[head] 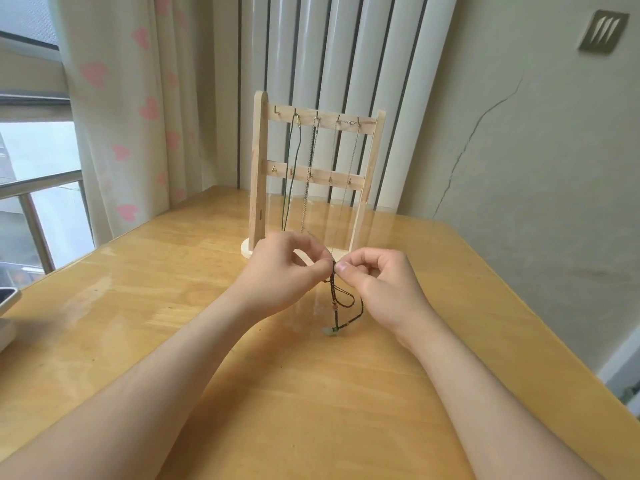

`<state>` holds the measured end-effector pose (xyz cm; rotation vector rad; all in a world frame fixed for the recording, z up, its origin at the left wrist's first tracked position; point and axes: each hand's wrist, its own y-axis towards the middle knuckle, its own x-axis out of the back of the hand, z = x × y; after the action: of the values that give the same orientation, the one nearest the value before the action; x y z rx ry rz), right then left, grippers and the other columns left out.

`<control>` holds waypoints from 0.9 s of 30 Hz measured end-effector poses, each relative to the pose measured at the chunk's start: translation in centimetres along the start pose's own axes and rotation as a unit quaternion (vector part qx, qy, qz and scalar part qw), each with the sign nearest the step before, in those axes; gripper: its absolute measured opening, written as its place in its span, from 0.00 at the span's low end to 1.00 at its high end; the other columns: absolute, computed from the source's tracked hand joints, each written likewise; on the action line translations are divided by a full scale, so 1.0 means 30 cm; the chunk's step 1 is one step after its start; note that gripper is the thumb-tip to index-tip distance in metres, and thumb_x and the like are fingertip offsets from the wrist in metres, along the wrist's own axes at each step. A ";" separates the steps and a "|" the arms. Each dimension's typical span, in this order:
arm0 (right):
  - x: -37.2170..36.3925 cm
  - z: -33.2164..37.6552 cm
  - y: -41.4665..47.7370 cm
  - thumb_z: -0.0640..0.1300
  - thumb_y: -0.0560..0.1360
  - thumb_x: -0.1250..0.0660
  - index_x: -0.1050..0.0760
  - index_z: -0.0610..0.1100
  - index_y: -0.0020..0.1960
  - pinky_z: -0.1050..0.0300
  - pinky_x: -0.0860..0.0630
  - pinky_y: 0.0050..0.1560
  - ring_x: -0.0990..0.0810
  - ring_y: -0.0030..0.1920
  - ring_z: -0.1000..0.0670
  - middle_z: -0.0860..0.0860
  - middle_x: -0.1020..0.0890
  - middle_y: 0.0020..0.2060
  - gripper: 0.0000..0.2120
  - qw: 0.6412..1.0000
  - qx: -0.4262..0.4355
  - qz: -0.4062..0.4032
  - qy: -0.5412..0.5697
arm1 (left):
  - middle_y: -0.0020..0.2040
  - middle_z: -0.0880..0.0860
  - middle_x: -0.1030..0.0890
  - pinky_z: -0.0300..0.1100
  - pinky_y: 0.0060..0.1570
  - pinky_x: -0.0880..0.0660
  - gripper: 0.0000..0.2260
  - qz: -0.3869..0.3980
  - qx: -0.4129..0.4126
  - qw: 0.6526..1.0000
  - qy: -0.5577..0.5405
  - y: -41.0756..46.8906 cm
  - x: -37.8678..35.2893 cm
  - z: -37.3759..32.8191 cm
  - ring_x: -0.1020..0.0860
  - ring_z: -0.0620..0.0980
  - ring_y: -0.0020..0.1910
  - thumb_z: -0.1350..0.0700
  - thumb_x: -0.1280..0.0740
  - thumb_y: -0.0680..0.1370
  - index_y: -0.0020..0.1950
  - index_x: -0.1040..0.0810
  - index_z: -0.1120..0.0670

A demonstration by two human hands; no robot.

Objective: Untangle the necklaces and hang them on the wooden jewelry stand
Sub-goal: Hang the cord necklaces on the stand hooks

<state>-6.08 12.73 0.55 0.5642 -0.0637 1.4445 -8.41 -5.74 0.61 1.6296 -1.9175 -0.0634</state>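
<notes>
A dark braided cord necklace (346, 308) with small orange beads and a pale green pendant (331, 330) hangs between my hands above the table. My left hand (282, 268) pinches its top from the left. My right hand (375, 280) pinches it from the right, fingertips almost touching the left ones. Behind them stands the wooden jewelry stand (259, 174) with two hook rails. From its top rail hang a dark green cord (293, 168), a silver chain (309, 174) and a thin fine chain (351, 161).
The wooden table (156, 306) reaches to the wall at right and the window at left. A white object (5, 320) lies at the table's left edge. A heart-print curtain (138, 116) and a white radiator (346, 57) stand behind the stand.
</notes>
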 end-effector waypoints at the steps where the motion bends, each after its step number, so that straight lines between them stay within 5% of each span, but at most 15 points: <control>1: -0.004 0.001 -0.001 0.42 0.81 0.29 0.16 0.46 0.43 0.59 0.29 0.39 0.32 0.33 0.53 0.55 0.32 0.29 0.08 1.000 0.005 0.009 -0.015 | 0.33 0.41 0.18 0.32 0.31 0.31 0.06 -0.002 -0.009 1.000 0.018 0.000 -0.004 -0.002 0.26 0.42 0.27 0.54 0.27 0.80 0.42 0.15 0.51; 5: -0.020 0.017 -0.014 0.44 0.85 0.35 0.20 0.42 0.47 0.57 0.34 0.35 0.34 0.33 0.53 0.51 0.30 0.33 0.10 0.996 0.012 0.072 -0.045 | 0.37 0.46 0.21 0.35 0.34 0.31 0.10 0.046 0.018 0.999 0.012 -0.002 -0.003 -0.014 0.27 0.43 0.31 0.51 0.35 0.82 0.45 0.20 0.55; 8: -0.023 0.034 -0.021 0.44 0.83 0.37 0.27 0.47 0.39 0.58 0.36 0.32 0.36 0.32 0.53 0.54 0.32 0.31 0.13 0.992 0.009 0.105 -0.070 | 0.40 0.52 0.29 0.46 0.41 0.32 0.20 0.099 0.026 0.994 0.030 -0.009 -0.001 -0.031 0.31 0.48 0.38 0.46 0.41 0.78 0.45 0.27 0.64; 13: -0.002 0.026 -0.021 0.46 0.79 0.36 0.29 0.51 0.32 0.54 0.29 0.33 0.28 0.29 0.53 0.57 0.25 0.27 0.16 0.986 0.034 0.106 -0.125 | 0.38 0.51 0.29 0.45 0.40 0.31 0.18 0.153 0.021 0.987 0.051 -0.008 0.005 -0.027 0.32 0.47 0.36 0.47 0.42 0.80 0.42 0.28 0.61; 15: 0.012 0.024 -0.015 0.45 0.78 0.33 0.23 0.50 0.36 0.48 0.21 0.38 0.19 0.33 0.48 0.51 0.17 0.31 0.12 0.992 0.040 0.081 -0.090 | 0.36 0.45 0.25 0.38 0.39 0.30 0.16 0.132 0.013 0.991 0.026 -0.002 0.014 -0.014 0.28 0.43 0.34 0.50 0.38 0.85 0.46 0.22 0.60; 17: 0.020 0.026 -0.011 0.40 0.78 0.30 0.19 0.44 0.39 0.53 0.20 0.40 0.17 0.35 0.49 0.47 0.14 0.33 0.09 0.997 0.048 0.045 -0.047 | 0.34 0.40 0.23 0.33 0.38 0.31 0.12 0.102 0.006 0.995 0.002 0.005 0.020 -0.003 0.27 0.40 0.34 0.52 0.34 0.85 0.47 0.18 0.57; 20: 0.021 0.025 -0.009 0.36 0.77 0.29 0.17 0.37 0.40 0.64 0.25 0.39 0.20 0.33 0.53 0.46 0.16 0.32 0.07 0.999 0.032 0.018 0.039 | 0.38 0.45 0.21 0.41 0.47 0.29 0.13 0.088 0.020 0.994 -0.054 0.009 0.018 0.002 0.25 0.44 0.39 0.47 0.31 0.82 0.48 0.17 0.56; 25: 0.002 0.038 -0.018 0.33 0.75 0.29 0.17 0.37 0.41 0.59 0.26 0.40 0.21 0.34 0.51 0.45 0.16 0.33 0.05 0.992 -0.021 0.042 0.116 | 0.42 0.50 0.21 0.48 0.53 0.25 0.21 0.115 0.041 0.990 -0.069 -0.001 0.005 -0.025 0.25 0.47 0.43 0.43 0.38 0.79 0.53 0.18 0.60; 27: -0.017 0.042 -0.021 0.40 0.74 0.30 0.19 0.34 0.44 0.54 0.28 0.41 0.22 0.37 0.49 0.38 0.15 0.37 0.07 0.987 -0.043 0.057 0.143 | 0.43 0.51 0.22 0.48 0.52 0.26 0.22 0.128 0.047 0.989 -0.053 -0.006 -0.001 -0.035 0.25 0.47 0.43 0.43 0.41 0.79 0.53 0.20 0.61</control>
<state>-5.19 11.73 1.25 0.2826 0.0696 1.6141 -7.75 -5.41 1.36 1.4506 -2.2264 0.0453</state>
